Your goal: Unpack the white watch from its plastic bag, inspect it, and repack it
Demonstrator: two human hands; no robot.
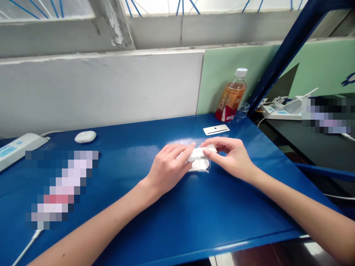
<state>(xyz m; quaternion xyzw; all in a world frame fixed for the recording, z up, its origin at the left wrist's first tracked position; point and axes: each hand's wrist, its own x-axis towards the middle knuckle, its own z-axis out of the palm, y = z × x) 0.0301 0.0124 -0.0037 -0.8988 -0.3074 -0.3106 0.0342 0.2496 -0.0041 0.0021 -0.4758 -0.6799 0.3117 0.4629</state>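
Note:
Between my two hands is a small white block-shaped object [200, 153], its exact kind not clear. My left hand [171, 166] is closed around its left end, which the fingers partly hide. Thumb and fingers of my right hand [231, 155] pinch the right end. Just below the object, on the blue table [177, 218], lies a clear plastic piece [200, 165] with something white in it and a thin chain or cord at its edge. A white card [216, 129] with a dark dot and slit rests behind my right hand.
A drink bottle [232, 96] stands at the back right by a clear cup [242, 110]. On the left are a white earbud case [85, 136], a power strip [19, 147] and a blurred-out device with a cable [27, 245]. A blue metal post [283, 55] rises at right.

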